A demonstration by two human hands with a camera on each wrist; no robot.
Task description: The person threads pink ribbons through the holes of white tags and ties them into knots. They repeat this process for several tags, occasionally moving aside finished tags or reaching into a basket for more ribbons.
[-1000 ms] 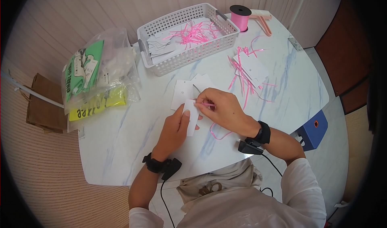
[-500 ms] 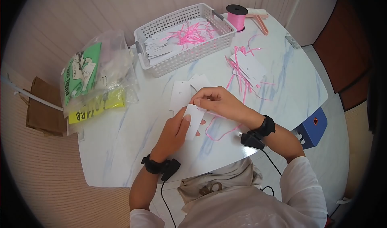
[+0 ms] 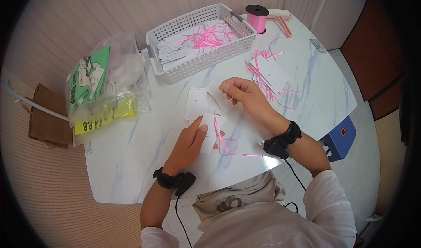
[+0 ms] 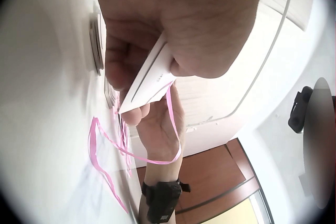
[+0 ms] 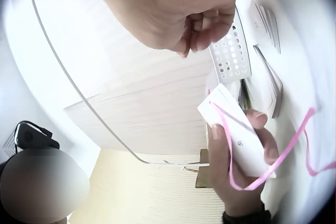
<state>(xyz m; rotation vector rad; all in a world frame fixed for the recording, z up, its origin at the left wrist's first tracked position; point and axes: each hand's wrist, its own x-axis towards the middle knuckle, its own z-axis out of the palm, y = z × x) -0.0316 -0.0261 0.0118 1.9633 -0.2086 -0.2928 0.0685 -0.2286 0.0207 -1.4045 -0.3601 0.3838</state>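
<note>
Firstly, left hand [image 3: 186, 147]: gripped a white card [image 3: 212, 129] between thumb and fingers, above the counter [image 3: 144, 151]; the card tilted, and layered edges showed in the left wrist view.
Pink ribbon [image 5: 286, 152]: emerged near one end of the held card, ran across its face and trailed in a loose bend to the person's right, down to the counter.
Right hand [image 3: 252, 99]: released, fingers loosely curled with nothing visible in them, raised near the held card but apart from it.
Wrists: each wore a black band with a small black device attached.
Plain cards: two white groups lay just beyond the left hand, one to the left [image 3: 196, 103] and one to the right [image 3: 213, 88], partly behind the right hand's fingers.
Ribboned cards [image 3: 272, 74]: lay in a pile beyond the right hand, pink strands spread around them.
Basket [image 3: 210, 61]: pale grey and perforated, stood at the far side, holding white cards and a pink ribbon tangle [image 3: 208, 35].
Spool [image 3: 256, 22]: pink with a black top, stood upright beside the basket's right end; a pink-and-white object [image 3: 283, 26] lay beside it.
Plastic bags [image 3: 127, 68]: rested left of the basket, with green and yellow printed parts.
</note>
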